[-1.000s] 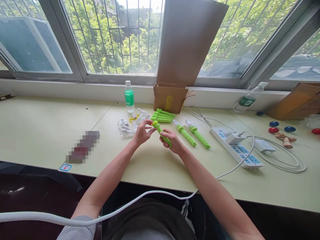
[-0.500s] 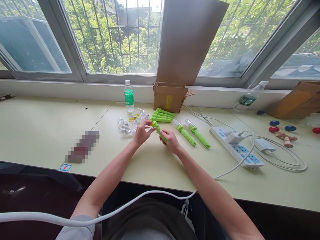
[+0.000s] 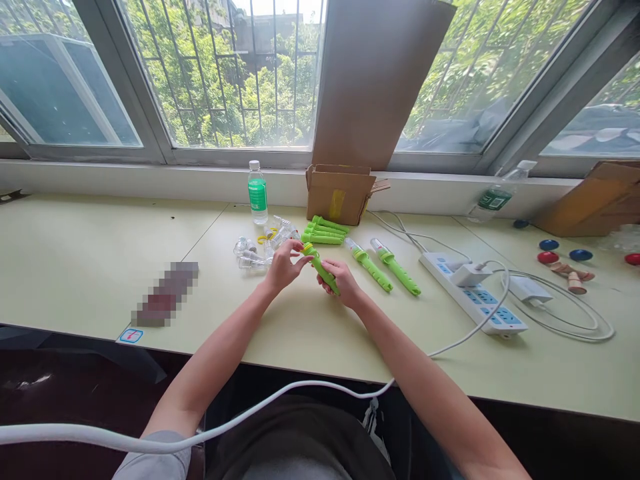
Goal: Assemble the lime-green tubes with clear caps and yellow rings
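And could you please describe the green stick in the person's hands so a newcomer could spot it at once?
Find the central cardboard box at the back of the pale table. In front of it, the left hand and right hand grip one green stick. Unlike the other green sticks, which lie on the table, it alone is held.

Quantities at the bench (image 3: 300,327). Green tubes (image 3: 319,265): one held, two fitted with clear tops (image 3: 376,245), about four overlapping in a pile (image 3: 324,239). Clear plastic parts (image 3: 253,262): several; overlap prevents an exact count. Bottles (image 3: 258,195): two. Cardboard boxes (image 3: 337,193): two. Tall cardboard sheet (image 3: 377,80): one. Power strip (image 3: 505,319): one. White adapters (image 3: 471,276): two. Blue balls (image 3: 581,255): three. Red balls (image 3: 548,257): two.
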`<state>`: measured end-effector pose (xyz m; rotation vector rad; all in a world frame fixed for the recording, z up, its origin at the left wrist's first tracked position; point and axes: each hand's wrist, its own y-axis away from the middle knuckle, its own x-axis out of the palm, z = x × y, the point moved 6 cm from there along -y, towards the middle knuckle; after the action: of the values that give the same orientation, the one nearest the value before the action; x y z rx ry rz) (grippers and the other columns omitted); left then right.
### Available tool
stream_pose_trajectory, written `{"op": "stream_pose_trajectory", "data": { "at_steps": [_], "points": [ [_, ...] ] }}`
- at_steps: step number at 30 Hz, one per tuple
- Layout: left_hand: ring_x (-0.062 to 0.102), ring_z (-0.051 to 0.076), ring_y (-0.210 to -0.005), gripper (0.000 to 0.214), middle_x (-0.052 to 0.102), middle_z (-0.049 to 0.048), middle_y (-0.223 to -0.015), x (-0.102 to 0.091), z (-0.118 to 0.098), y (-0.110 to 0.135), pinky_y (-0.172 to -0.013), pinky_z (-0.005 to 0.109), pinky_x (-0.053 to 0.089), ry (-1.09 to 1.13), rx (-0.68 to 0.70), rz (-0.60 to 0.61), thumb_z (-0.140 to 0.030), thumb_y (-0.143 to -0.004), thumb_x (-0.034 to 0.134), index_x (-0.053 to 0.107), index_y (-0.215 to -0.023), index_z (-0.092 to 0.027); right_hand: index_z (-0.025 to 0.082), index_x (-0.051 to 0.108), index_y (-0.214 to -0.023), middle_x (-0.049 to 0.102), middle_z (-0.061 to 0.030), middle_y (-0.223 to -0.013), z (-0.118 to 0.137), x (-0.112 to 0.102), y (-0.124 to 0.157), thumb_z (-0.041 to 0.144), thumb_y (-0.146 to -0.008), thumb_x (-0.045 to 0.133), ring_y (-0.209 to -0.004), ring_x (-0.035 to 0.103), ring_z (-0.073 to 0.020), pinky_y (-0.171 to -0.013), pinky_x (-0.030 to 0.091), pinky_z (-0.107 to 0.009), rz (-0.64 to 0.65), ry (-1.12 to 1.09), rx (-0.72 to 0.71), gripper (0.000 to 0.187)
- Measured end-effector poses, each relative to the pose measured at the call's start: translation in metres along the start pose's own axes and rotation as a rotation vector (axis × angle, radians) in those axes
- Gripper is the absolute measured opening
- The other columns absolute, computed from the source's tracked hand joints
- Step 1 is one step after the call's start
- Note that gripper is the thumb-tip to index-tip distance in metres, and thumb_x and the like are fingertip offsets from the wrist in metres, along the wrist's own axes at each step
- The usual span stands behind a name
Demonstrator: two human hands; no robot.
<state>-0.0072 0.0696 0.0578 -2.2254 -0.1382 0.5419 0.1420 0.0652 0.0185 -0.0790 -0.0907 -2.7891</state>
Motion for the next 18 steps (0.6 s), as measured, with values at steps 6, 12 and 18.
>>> {"op": "stream_pose_trajectory", "data": {
  "at_steps": [6,12,18],
  "points": [
    [0.063,0.014,-0.086,0.029,0.059,0.0041,-0.094,0.0,0.0031,0.0001,-0.07,0.03,0.061,0.022,-0.021,-0.009,-0.037,-0.076,0.067,0.051,-0.091,-0.018,0.021,0.05,-0.097,0.059,0.0037,-0.054,0.0023,0.0007,0.0015,0.043,-0.067,0.069,-0.036,0.038,-0.0075,-0.034,0.025,-0.019,-0.016,0.038,-0.034,0.043],
    [0.063,0.014,-0.084,0.033,0.059,0.0036,-0.093,-0.001,0.002,-0.0014,-0.069,0.031,0.062,0.06,-0.028,-0.031,-0.039,-0.074,0.068,0.051,-0.093,-0.018,0.02,0.051,-0.093,0.062,0.0002,-0.058,0.0058,0.0028,0.0026,0.043,-0.067,0.068,-0.038,0.04,-0.0078,-0.034,0.025,-0.02,0.017,-0.037,-0.032,0.039],
    [0.062,0.015,-0.085,0.025,0.059,0.0044,-0.094,-0.0018,0.0036,0.0,-0.071,0.034,0.061,0.017,-0.019,-0.036,-0.036,-0.078,0.066,0.052,-0.09,-0.019,0.019,0.055,-0.096,0.065,-0.0023,-0.065,0.0075,0.0008,0.0022,0.048,-0.068,0.067,-0.04,0.047,-0.0101,-0.036,0.031,-0.022,-0.003,0.044,-0.048,0.041]
  ]
}}
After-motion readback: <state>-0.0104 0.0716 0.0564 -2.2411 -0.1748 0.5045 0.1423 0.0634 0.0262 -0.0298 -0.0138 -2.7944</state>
